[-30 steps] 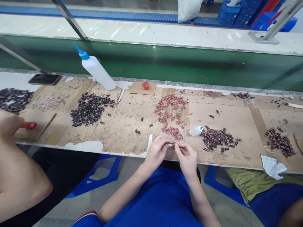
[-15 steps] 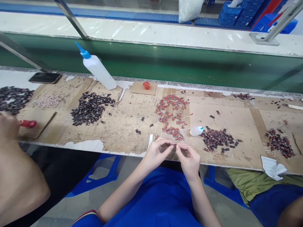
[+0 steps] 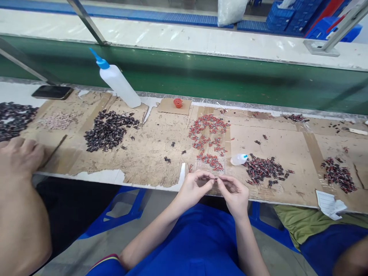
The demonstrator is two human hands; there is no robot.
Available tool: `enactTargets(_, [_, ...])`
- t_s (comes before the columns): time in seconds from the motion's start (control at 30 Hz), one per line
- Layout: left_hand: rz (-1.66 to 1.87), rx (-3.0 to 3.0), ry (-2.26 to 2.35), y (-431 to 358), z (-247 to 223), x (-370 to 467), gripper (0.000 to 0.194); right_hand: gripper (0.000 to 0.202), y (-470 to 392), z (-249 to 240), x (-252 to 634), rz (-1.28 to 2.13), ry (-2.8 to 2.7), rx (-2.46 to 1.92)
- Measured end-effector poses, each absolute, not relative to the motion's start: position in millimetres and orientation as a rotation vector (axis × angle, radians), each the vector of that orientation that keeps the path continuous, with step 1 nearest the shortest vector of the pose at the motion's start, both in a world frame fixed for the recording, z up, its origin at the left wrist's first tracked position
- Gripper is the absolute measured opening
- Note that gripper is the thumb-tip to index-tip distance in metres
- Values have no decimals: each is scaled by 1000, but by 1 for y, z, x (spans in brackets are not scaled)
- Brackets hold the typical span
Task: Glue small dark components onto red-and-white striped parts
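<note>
At the table's front edge, my left hand (image 3: 198, 186) and my right hand (image 3: 234, 193) meet fingertip to fingertip. Both are closed in a pinch on one small dark part (image 3: 216, 179), mostly covered by the fingers. Just beyond them lies a spread of small red-and-silver parts (image 3: 211, 159). To the right of my right hand, a small white squeeze bottle with a blue tip (image 3: 238, 159) lies against a heap of dark-and-red pieces (image 3: 266, 168). A few black pieces (image 3: 167, 160) are scattered left of my left hand.
A heap of black parts (image 3: 106, 130) and a tilted large squeeze bottle (image 3: 122, 86) are to the left. A red cap (image 3: 178, 102) sits on cardboard at the back. A co-worker's hand (image 3: 21, 155) rests at far left; another heap (image 3: 339, 174) lies right.
My hands have shifted slightly right, still pinched together. The co-worker's hand at left has moved right and nearer, and the red object by it is out of sight.
</note>
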State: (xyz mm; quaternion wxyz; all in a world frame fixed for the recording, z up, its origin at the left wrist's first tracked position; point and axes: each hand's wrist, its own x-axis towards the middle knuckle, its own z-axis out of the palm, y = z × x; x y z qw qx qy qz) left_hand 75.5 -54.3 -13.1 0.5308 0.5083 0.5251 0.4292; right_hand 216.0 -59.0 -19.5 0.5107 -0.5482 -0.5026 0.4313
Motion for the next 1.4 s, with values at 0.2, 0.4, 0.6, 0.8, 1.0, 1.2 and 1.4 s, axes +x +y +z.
enactTargets(0.2, [1091, 1520, 1307, -46, -9, 71, 38, 20, -57, -18, 252, 667, -1016, -1540])
enactTargets(0.4, [1262, 1976, 1816, -15, -29, 15, 14, 42, -32, -16, 284, 109, -1271, -1617])
enactTargets(0.6, [978, 2054, 1995, -3, -48, -7, 20, 44, -8, -32, 267, -5, -1673, -1643])
enactTargets(0.8, [945, 2087, 1845, -8, -37, 0, 12, 29, -10, -27, 258, 399, -1561, -1519])
enactTargets(1.0, [736, 2222, 1407, -37, -22, 38, 12, 33, -28, -29, 260, 797, -1202, -1389])
enactTargets(1.2, [734, 2274, 1468, -50, -28, 58, 12, 34, -39, -35, 262, 937, -959, -1303])
enactTargets(1.4, [849, 2124, 1433, -52, -33, 59, 15, 28, -42, -37, 252, 937, -818, -1344])
